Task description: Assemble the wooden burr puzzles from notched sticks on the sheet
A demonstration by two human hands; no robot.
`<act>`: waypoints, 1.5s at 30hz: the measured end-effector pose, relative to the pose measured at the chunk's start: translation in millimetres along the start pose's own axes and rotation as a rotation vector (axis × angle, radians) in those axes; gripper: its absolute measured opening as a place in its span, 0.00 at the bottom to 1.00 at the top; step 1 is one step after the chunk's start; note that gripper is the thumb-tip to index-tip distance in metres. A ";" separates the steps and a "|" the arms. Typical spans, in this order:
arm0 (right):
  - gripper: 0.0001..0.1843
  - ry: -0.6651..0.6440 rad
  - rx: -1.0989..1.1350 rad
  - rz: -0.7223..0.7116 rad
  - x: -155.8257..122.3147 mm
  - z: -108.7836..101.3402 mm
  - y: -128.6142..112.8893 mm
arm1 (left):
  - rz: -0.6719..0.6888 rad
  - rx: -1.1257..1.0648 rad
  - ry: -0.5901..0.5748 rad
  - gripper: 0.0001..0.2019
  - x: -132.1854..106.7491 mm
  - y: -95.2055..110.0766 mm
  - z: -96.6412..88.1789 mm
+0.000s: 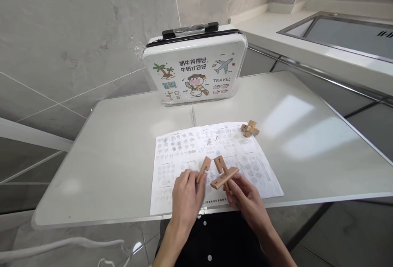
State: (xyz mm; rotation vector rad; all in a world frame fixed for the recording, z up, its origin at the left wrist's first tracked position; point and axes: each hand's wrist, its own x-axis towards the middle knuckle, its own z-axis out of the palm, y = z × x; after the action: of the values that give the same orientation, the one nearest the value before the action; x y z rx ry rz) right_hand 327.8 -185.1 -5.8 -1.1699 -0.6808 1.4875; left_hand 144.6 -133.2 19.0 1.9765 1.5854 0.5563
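Observation:
My left hand (186, 193) is closed on a notched wooden puzzle piece (204, 166), its upper end showing past the fingers. In my right hand (245, 194) are two wooden puzzle pieces fitted crosswise: one notched upright piece (220, 163) with a dark mark, and a flat piece (218, 180) lying across it. The piece on the left stands apart from the crossed pair by a small gap. Beneath both hands lies a printed instruction sheet (172, 168) with rows of small diagrams. At its far right corner sits an assembled wooden puzzle (250, 128).
A white folding table (123, 156) carries everything. Toward its back stands a cartoon-printed white case (196, 66) with a black handle, wrapped in clear plastic. Behind is a grey tiled wall (76, 25). A white counter (270, 25) with a framed inset runs along the right.

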 end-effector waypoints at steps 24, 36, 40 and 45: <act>0.19 -0.182 0.357 0.242 -15.8 27.1 -2.1 | -0.162 -0.946 -0.372 0.20 -25.6 5.6 -30.2; 0.17 -0.479 0.227 0.148 -20.2 32.5 -12.3 | -0.267 -0.983 -0.292 0.19 -32.0 -1.2 -22.0; 0.17 -0.475 0.229 0.156 -19.0 35.4 -13.0 | -0.291 -1.017 -0.164 0.21 -31.4 1.5 -15.5; 0.18 -0.434 0.226 0.189 -19.5 38.1 -8.1 | -0.382 -1.091 -0.130 0.19 -30.1 6.9 -9.5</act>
State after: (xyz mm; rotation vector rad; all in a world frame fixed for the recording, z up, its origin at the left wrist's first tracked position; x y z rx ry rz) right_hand 294.7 -195.0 20.8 -0.7588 -0.6797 1.9531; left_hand 137.2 -162.1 31.2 0.8547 1.1262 0.8576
